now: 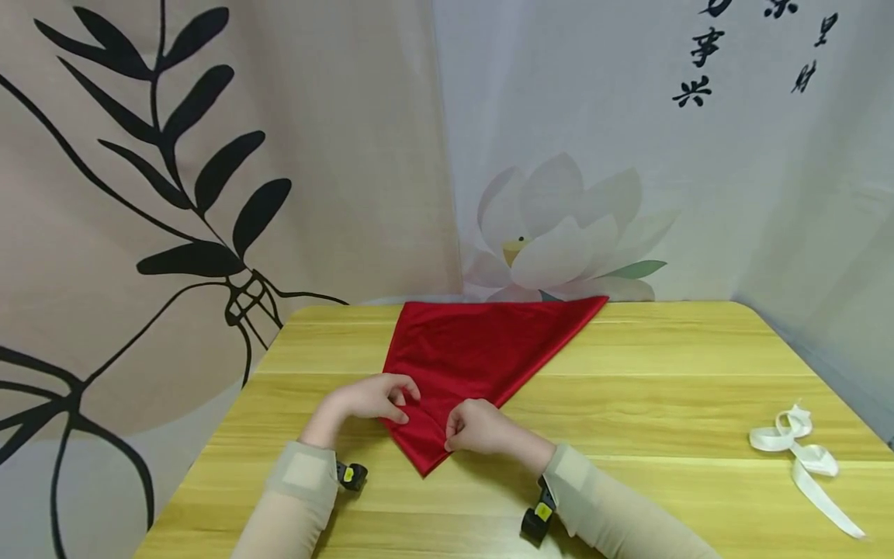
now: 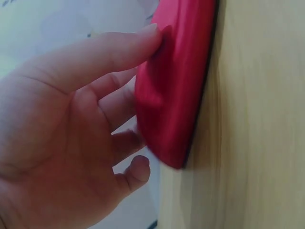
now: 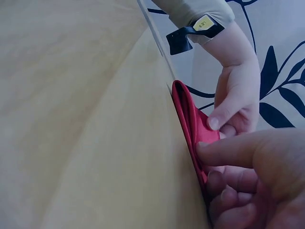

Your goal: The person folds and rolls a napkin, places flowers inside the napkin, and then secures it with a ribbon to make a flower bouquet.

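Note:
A shiny red cloth (image 1: 482, 341), folded into a pointed shape, lies on the wooden table. On its lower left part rests my left hand (image 1: 370, 397), fingers bent loosely, thumb and forefinger apart. The left wrist view has that hand's thumb (image 2: 143, 43) against the cloth (image 2: 174, 90), whose edge hides some fingertips. My right hand (image 1: 478, 427) pinches the cloth's right edge, near the corner closest to me. Seen from the right wrist, the thumb (image 3: 214, 151) presses on the layered fold, with the other fingers curled beside it.
A white ribbon (image 1: 803, 450) lies loosely looped at the right side of the wooden table (image 1: 663, 373). Behind the table hangs a printed curtain (image 1: 363, 155). Black wrist cameras sit under both cuffs, close to the tabletop.

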Action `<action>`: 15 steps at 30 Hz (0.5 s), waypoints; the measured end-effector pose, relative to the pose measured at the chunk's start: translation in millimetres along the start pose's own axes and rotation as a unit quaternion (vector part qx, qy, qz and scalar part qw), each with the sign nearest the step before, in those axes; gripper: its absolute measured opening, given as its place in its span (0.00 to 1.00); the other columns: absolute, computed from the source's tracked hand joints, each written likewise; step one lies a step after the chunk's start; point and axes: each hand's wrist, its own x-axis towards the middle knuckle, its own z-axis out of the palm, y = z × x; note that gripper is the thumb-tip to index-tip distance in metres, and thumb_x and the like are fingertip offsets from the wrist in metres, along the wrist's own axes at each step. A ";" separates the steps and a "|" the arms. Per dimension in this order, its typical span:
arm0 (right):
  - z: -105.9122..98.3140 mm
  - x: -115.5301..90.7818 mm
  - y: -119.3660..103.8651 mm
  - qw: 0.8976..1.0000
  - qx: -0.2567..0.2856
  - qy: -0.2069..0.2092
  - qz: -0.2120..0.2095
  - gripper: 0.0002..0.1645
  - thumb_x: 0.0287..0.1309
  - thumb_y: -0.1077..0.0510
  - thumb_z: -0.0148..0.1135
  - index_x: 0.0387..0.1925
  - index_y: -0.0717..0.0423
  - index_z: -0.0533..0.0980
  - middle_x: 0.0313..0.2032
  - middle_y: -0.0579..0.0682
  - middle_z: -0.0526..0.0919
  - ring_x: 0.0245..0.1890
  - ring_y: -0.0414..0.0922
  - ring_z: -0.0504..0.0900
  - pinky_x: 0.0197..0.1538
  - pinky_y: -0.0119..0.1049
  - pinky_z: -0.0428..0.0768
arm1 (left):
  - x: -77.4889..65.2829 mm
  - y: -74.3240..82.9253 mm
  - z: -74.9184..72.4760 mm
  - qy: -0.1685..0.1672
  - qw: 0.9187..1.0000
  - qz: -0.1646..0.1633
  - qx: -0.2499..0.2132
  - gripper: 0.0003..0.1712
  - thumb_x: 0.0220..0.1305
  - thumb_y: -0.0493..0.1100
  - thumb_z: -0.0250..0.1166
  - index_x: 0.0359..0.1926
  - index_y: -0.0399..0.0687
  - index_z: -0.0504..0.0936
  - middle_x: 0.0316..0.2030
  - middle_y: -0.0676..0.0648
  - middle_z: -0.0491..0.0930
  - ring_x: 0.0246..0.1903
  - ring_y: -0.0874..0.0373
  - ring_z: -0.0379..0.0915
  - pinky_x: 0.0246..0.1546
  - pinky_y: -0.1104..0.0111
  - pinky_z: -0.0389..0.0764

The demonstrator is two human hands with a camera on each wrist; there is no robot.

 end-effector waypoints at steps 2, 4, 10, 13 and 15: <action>0.3 -0.5 0.6 1.000 0.002 0.001 0.003 0.12 0.45 0.59 0.73 0.16 0.47 0.77 0.15 0.36 0.74 0.19 0.33 0.69 0.27 0.28 0.70 | -3.8 -3.7 -3.1 -0.004 1.000 -0.008 -0.008 0.18 0.55 0.33 0.69 0.47 0.39 0.76 0.26 0.49 0.75 0.27 0.60 0.69 0.31 0.68 0.71; 0.2 -1.5 0.9 1.000 0.006 0.001 0.007 0.12 0.45 0.59 0.73 0.16 0.48 0.77 0.15 0.36 0.74 0.19 0.33 0.70 0.27 0.28 0.70 | -6.6 -6.9 -5.2 -0.007 1.000 -0.010 -0.013 0.19 0.55 0.32 0.68 0.48 0.38 0.75 0.26 0.49 0.75 0.27 0.59 0.70 0.31 0.68 0.71; -0.3 -3.8 1.9 1.000 0.012 0.005 0.007 0.12 0.45 0.60 0.73 0.15 0.48 0.78 0.15 0.36 0.75 0.19 0.33 0.70 0.27 0.28 0.70 | -11.1 -13.2 -9.6 -0.017 0.999 -0.002 -0.027 0.17 0.57 0.32 0.68 0.45 0.35 0.73 0.24 0.50 0.75 0.24 0.59 0.69 0.29 0.70 0.69; -0.8 -3.6 1.3 1.000 0.011 0.008 0.001 0.12 0.44 0.60 0.73 0.15 0.48 0.78 0.15 0.35 0.75 0.19 0.32 0.69 0.28 0.28 0.70 | -13.1 -15.1 -12.2 -0.016 0.999 0.000 -0.029 0.16 0.57 0.32 0.67 0.44 0.35 0.72 0.23 0.50 0.73 0.24 0.59 0.68 0.28 0.71 0.68; -1.2 -2.9 0.5 1.000 0.011 0.008 -0.001 0.12 0.45 0.60 0.74 0.16 0.49 0.78 0.15 0.35 0.75 0.19 0.32 0.69 0.28 0.28 0.71 | -14.2 -16.8 -13.8 -0.016 1.000 0.004 -0.024 0.14 0.58 0.31 0.66 0.43 0.36 0.71 0.22 0.50 0.73 0.23 0.60 0.66 0.28 0.70 0.67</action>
